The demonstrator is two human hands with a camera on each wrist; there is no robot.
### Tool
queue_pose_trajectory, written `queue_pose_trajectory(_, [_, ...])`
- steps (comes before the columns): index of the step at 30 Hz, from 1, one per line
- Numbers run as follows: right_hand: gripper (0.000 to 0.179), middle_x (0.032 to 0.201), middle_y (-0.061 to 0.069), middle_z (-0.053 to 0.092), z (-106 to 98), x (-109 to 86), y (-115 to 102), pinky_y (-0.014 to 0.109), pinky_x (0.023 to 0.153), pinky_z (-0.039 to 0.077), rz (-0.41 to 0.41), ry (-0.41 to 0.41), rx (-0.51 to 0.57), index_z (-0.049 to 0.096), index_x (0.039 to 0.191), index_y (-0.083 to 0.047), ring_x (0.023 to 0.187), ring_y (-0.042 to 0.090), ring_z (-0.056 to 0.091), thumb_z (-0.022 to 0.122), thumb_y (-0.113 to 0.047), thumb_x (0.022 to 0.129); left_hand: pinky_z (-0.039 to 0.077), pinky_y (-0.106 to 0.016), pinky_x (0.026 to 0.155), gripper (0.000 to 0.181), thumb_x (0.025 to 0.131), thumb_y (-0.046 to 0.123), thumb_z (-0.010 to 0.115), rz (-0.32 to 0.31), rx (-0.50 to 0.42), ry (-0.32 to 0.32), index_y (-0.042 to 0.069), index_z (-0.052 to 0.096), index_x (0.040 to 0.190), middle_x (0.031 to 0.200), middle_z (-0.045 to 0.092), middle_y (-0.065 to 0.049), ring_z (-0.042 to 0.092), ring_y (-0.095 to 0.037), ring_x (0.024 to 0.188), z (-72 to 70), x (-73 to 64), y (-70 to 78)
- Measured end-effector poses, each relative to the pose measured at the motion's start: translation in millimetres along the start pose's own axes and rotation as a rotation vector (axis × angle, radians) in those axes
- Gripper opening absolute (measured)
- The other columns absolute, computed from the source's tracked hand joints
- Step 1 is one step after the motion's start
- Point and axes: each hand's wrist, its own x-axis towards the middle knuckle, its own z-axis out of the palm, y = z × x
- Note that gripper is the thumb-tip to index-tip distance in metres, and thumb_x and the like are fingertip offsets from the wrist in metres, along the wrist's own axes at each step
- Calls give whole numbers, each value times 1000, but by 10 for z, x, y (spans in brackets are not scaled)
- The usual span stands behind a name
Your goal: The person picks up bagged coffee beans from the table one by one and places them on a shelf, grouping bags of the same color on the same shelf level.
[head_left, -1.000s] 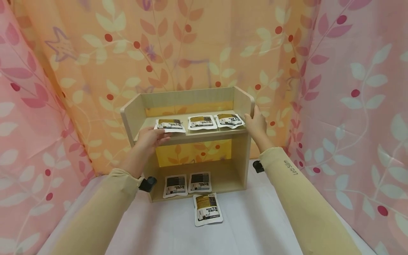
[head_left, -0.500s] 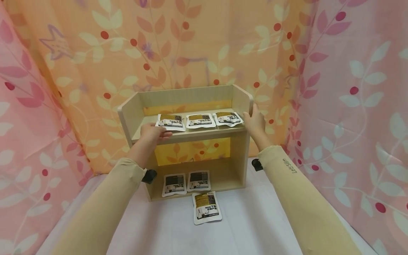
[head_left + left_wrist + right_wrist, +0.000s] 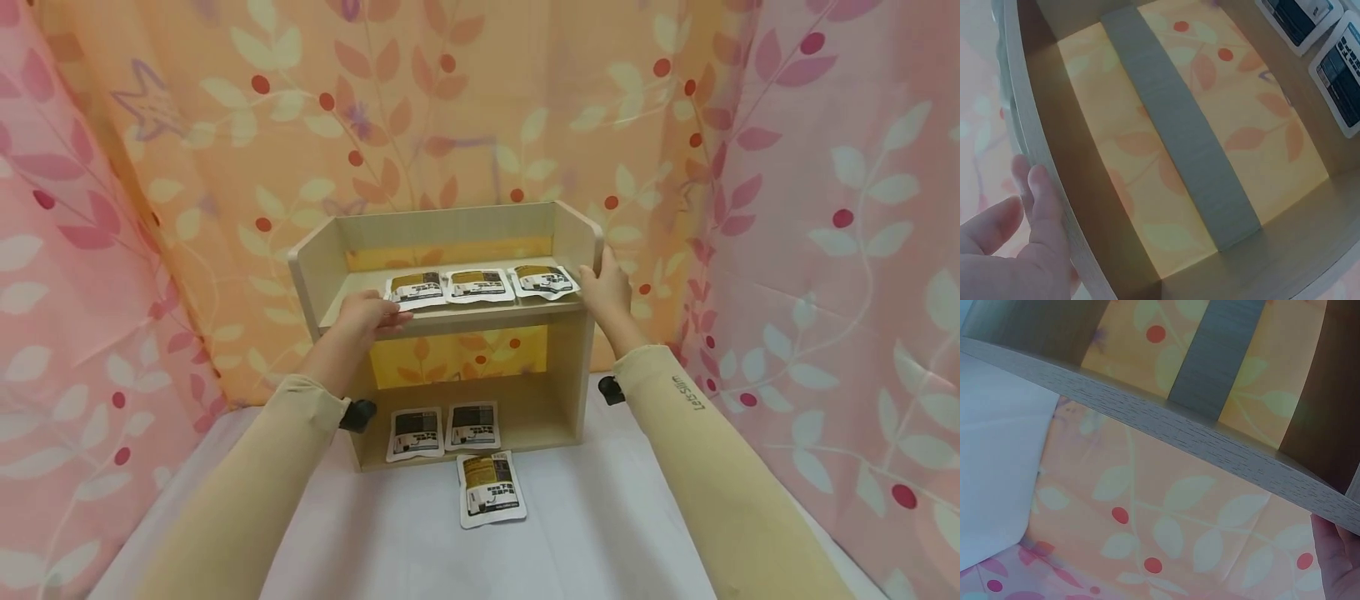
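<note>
A two-tier wooden shelf (image 3: 450, 221) stands ahead. On its upper board lie three flat white-edged packets in a row: a left packet (image 3: 417, 288), a middle packet (image 3: 480, 285) and a right packet (image 3: 543, 281). My left hand (image 3: 360, 318) is at the upper board's front edge, its fingers extended at the left packet's near-left corner. In the left wrist view, the left hand's fingertips (image 3: 1041, 181) lie along the board edge, the thumb apart from them. My right hand (image 3: 609, 292) grips the shelf's right side panel (image 3: 579, 229); much of it is hidden in the right wrist view.
Two dark-labelled packets, a left one (image 3: 416, 433) and a right one (image 3: 472, 425), lie on the lower board. Another packet (image 3: 492, 490) rests on the white tabletop (image 3: 555, 542) just before the shelf. Floral curtains (image 3: 847, 250) surround the table.
The left packet has slid right along the upper board, up beside the middle packet. My left hand has shifted slightly right with it. My right hand keeps its grip on the side panel.
</note>
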Motion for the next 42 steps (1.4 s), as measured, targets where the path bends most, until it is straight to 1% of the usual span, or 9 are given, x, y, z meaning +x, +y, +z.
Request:
queue_pose_trajectory(2, [43,133,23,54,-4,2,10,54,103,37,-4,4,-1,42,138,-3,121,41,50,48,-18,99,54,-23,80,73,99,-5,44,16,-12,-17,5,-1,155,161,4,-14,64,-5,59,-14,-38,-26])
queue_pose_trajectory(5, [42,132,23,55,-5,3,19,55,102,37,-5,11,-4,44,137,-4,120,42,50,49,-19,98,53,-21,80,71,100,-1,43,60,-5,-26,6,-2,155,161,3,-13,63,-3,64,-55,-121,-100])
queue_pose_trajectory(8, [39,131,23,55,0,-1,22,55,102,37,-1,10,-5,45,134,-3,119,43,51,49,-19,98,53,-20,81,66,102,5,42,131,-29,3,5,3,155,161,10,-14,64,0,70,-105,-217,-204])
queue_pose_trajectory(12, [39,131,23,56,6,-3,16,54,102,37,-3,10,-1,45,134,-3,119,42,51,49,-19,98,52,-20,82,59,104,11,43,226,-144,78,2,13,154,156,23,-14,65,-1,74,-161,-320,-336])
queue_pose_trajectory(17, [42,133,22,55,27,-5,14,54,103,36,-4,7,1,43,137,-4,121,42,50,49,-19,98,53,-17,75,52,103,14,47,273,-221,137,-2,26,148,130,42,-6,66,-2,75,-212,-409,-523])
queue_pose_trajectory(21, [43,134,21,54,15,-3,23,53,104,36,1,8,9,43,139,-4,122,40,49,48,-18,99,53,-18,76,45,102,16,50,246,-212,156,-2,34,141,121,45,-3,67,-3,75,-210,-464,-666])
queue_pose_trajectory(25, [44,134,21,54,10,5,31,53,104,36,1,18,11,43,140,-6,122,41,49,49,-19,98,53,-20,78,48,102,18,49,187,-181,140,-2,32,143,131,43,-8,67,-2,76,-215,-545,-784])
queue_pose_trajectory(30, [44,135,21,54,22,-9,20,53,105,35,7,5,25,43,139,-6,123,40,49,49,-19,98,53,-19,80,53,103,21,48,157,-139,110,-1,28,147,144,37,-14,67,-3,82,-280,-647,-931])
queue_pose_trajectory(42, [45,136,21,52,12,-4,19,53,105,36,9,-8,32,40,142,-6,123,39,48,48,-19,99,53,-20,78,57,102,25,51,102,-129,97,-1,28,147,144,42,-16,67,-1,81,-333,-714,-1294])
